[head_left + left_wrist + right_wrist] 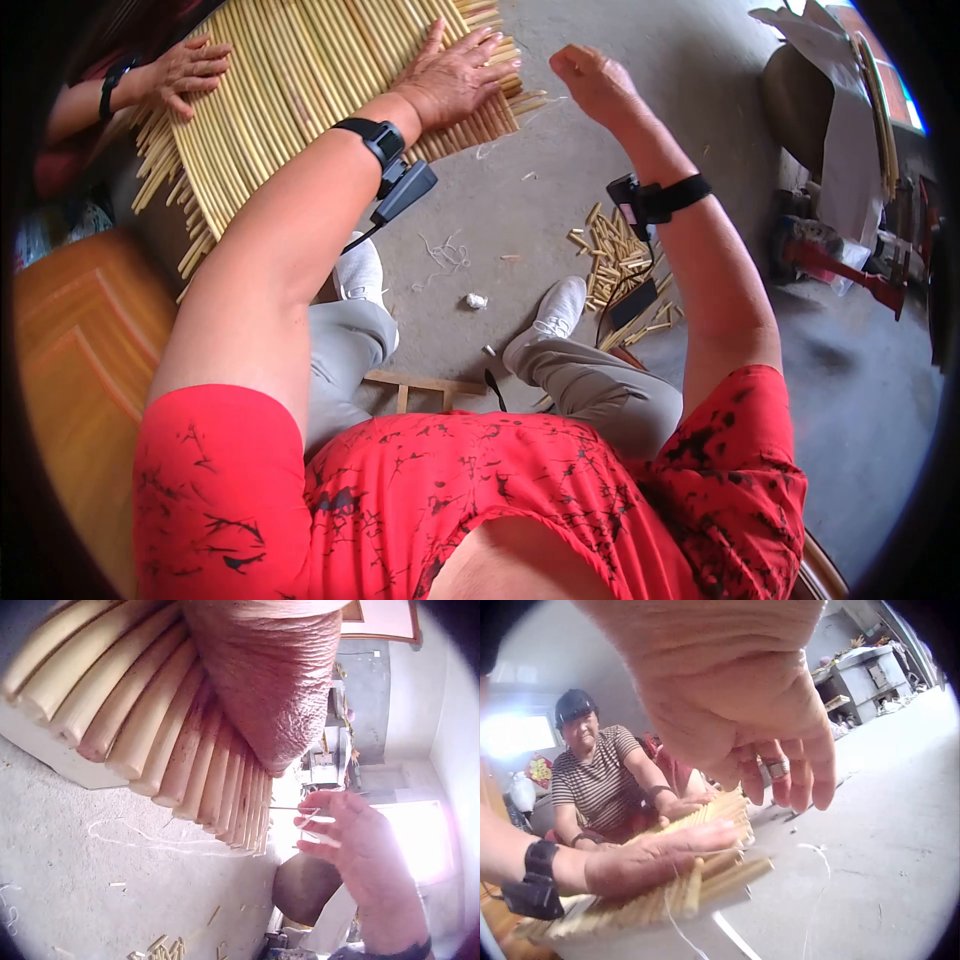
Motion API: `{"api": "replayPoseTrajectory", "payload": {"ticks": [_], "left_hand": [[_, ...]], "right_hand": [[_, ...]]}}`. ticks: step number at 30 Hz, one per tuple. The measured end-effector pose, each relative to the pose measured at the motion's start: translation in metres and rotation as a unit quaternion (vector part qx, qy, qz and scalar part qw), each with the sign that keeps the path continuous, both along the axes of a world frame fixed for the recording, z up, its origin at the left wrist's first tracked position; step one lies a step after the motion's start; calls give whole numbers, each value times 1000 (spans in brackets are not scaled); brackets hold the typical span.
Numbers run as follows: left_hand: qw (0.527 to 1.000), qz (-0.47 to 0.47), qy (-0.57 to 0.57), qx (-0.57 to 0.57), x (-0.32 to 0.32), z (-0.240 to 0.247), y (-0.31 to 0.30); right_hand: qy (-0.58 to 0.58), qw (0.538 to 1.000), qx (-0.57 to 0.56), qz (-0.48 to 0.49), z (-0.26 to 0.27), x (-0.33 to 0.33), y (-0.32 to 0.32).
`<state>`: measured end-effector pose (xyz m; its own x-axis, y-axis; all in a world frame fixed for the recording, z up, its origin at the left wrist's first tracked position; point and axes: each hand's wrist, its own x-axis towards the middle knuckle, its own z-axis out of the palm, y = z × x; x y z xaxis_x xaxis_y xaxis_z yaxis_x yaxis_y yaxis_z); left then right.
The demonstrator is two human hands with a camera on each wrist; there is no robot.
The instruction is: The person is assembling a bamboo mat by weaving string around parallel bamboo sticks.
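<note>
A mat of straight yellow stalks [290,90] lies in front of me, with uneven ends along its edge. My left hand [455,80] rests palm down near its right side, fingers spread. To the right, above the floor, my right hand [600,90] is raised. In the left wrist view its thumb and fingers pinch a thin, needle-like rod [291,808] that reaches toward the stalk ends. A white thread [169,844] loops loosely below those ends. Another person's hand [190,72] presses flat on the mat's far left part.
The other person, in a striped shirt [592,776], sits across the mat. Short cut stalks [615,255] lie piled by my right shoe. Tangled thread [445,255] and a small white lump [476,301] are on the concrete floor. An orange wooden panel [90,350] stands at left.
</note>
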<state>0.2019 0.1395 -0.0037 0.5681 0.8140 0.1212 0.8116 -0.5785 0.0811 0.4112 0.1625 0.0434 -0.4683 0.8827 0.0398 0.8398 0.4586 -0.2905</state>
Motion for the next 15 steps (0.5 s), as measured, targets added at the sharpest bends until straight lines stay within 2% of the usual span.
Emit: {"api": "replayPoseTrajectory", "payload": {"ticks": [1, 2, 4, 5, 6, 7, 8, 10, 11, 13, 15], "left_hand": [[1000, -6, 3, 18, 1, -2, 2], [999, -5, 8, 34, 2, -3, 2], [999, -11, 31, 23, 4, 0, 2], [999, -8, 32, 28, 4, 0, 1], [999, 0, 27, 35, 2, 0, 1], [999, -6, 28, 29, 0, 0, 3], [999, -11, 36, 30, 0, 0, 4], [999, -10, 35, 31, 0, 1, 4], [999, -16, 41, 32, 0, 1, 5], [998, -19, 42, 37, -1, 0, 5], [998, -20, 40, 43, -1, -1, 4]], "right_hand": [[61, 988, -119, -74, -17, 3, -9], [123, 954, -238, -138, -29, 6, -13], [151, 946, -254, -129, -29, 4, -20], [329, 859, -326, -217, -35, -4, -26], [484, 733, -380, -291, -37, -13, -29], [541, 694, -355, -316, -46, -19, -30], [549, 688, -355, -316, -51, -21, -30], [507, 732, -325, -318, -55, -25, -29], [512, 728, -326, -319, -56, -25, -28], [445, 796, -278, -300, -53, -26, -26], [431, 809, -272, -293, -50, -26, -22]]}}
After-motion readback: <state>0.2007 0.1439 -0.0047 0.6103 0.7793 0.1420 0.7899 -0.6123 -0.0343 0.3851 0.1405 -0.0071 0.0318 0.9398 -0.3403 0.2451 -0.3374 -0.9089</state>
